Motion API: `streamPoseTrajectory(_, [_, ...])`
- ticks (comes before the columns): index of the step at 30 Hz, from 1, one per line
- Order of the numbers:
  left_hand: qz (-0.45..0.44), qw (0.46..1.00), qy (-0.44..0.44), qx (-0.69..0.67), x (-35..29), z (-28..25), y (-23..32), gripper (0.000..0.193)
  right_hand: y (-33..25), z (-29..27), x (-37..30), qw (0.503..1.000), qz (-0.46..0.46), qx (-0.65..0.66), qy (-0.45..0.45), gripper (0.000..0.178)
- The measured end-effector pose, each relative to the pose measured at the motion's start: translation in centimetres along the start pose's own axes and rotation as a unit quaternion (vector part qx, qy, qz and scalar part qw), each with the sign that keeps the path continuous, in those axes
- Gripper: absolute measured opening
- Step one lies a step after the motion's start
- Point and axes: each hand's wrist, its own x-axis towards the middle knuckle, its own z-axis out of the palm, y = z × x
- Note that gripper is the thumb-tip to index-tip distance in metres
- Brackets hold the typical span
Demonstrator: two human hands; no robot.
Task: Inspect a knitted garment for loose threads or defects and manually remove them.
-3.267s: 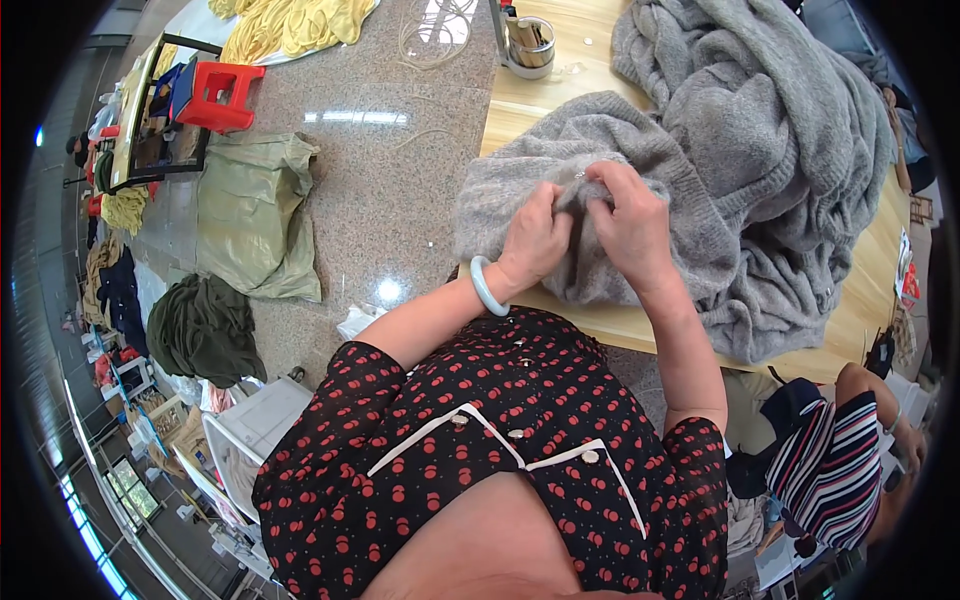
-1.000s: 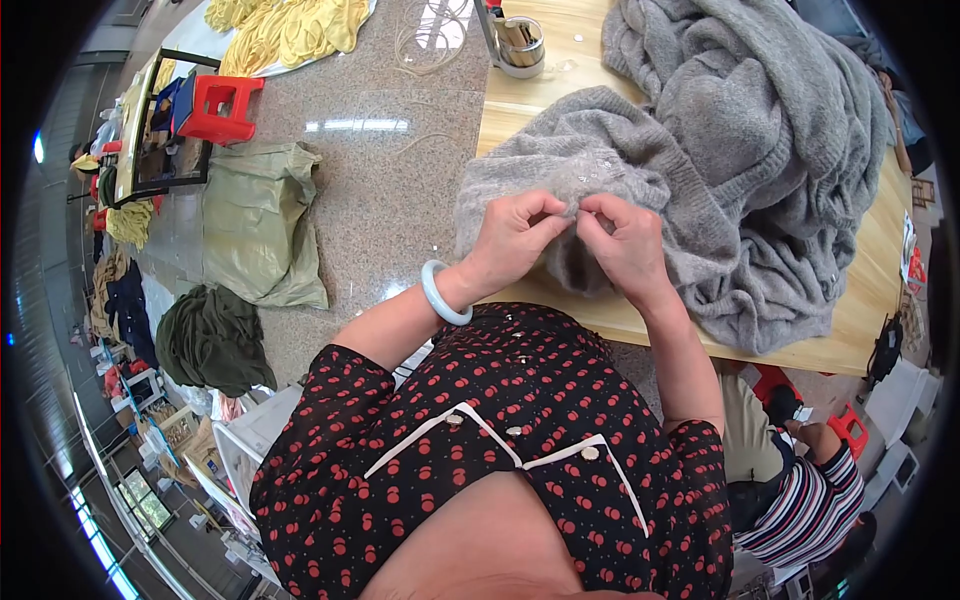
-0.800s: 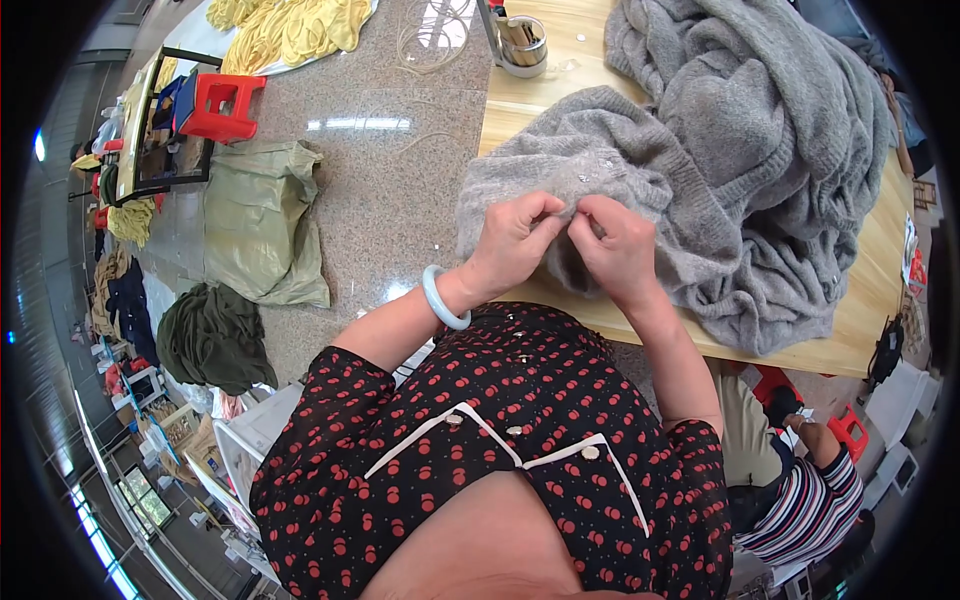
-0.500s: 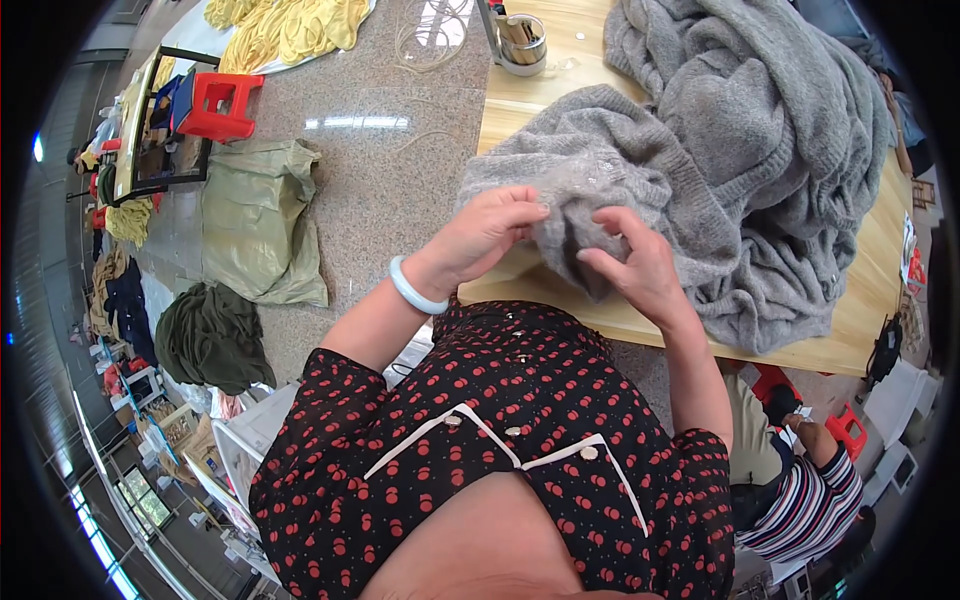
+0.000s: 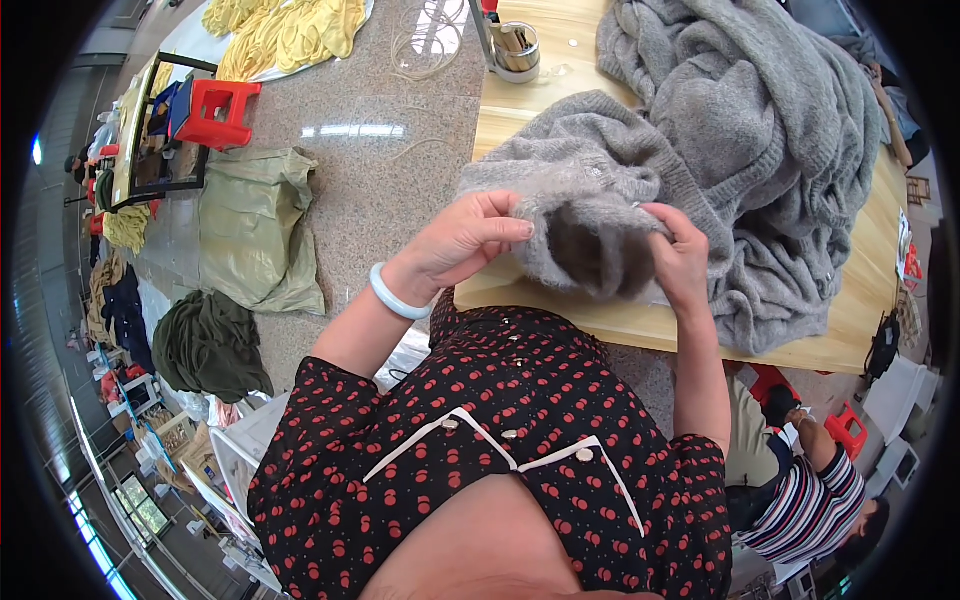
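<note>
A grey knitted garment [image 5: 590, 150] lies bunched on the front left part of the wooden table. Its near end stands raised and spread into a round opening, dark inside. My left hand [image 5: 470, 238], with a pale bangle at the wrist, pinches the left side of this opening between thumb and fingers. On the opposite side, my right hand [image 5: 680, 255] is closed on the knitted edge, fingertips curled over it. What part of the garment the opening belongs to, I cannot tell.
More grey knitwear [image 5: 730, 110] is heaped across the table [image 5: 870, 260]. A tin of tools [image 5: 516, 52] stands at its far left corner. On the floor to the left lie an olive sack [image 5: 255, 230] and dark green cloth [image 5: 210, 342]. Another person [image 5: 800, 500] sits at the lower right.
My right hand has moved right and closed on the knitted edge. The fabric between my hands has gone from bunched to spread, showing a round opening.
</note>
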Motion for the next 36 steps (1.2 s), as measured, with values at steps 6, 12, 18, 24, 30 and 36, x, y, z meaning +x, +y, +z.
streamPoseTrajectory(6, [0.028,0.999,0.001,0.021,2.0,2.0,1.6,0.011,-5.7,-1.0,0.3,0.985,-0.158,0.057,-0.048,0.034])
streamPoseTrajectory(12, [0.063,0.995,-0.013,0.074,3.3,3.1,2.0,0.009,-7.4,1.2,1.8,0.978,-0.178,0.059,-0.094,0.031])
streamPoseTrajectory(18, [0.08,0.978,0.02,0.19,2.9,2.3,2.1,0.008,-6.4,2.1,2.8,0.967,-0.248,0.004,-0.065,0.029])
streamPoseTrajectory(24, [0.321,0.783,0.06,0.53,3.0,2.1,1.7,0.009,-5.5,3.2,3.3,0.959,-0.277,-0.027,-0.048,0.027])
streamPoseTrajectory(30, [0.472,0.593,0.107,0.644,2.6,1.7,-0.6,0.014,-4.4,4.5,3.3,0.96,-0.263,-0.064,-0.067,0.025])
streamPoseTrajectory(36, [0.432,0.6,0.116,0.663,2.7,1.1,-1.9,0.023,-4.4,5.9,2.9,0.986,-0.165,-0.011,-0.033,0.027])
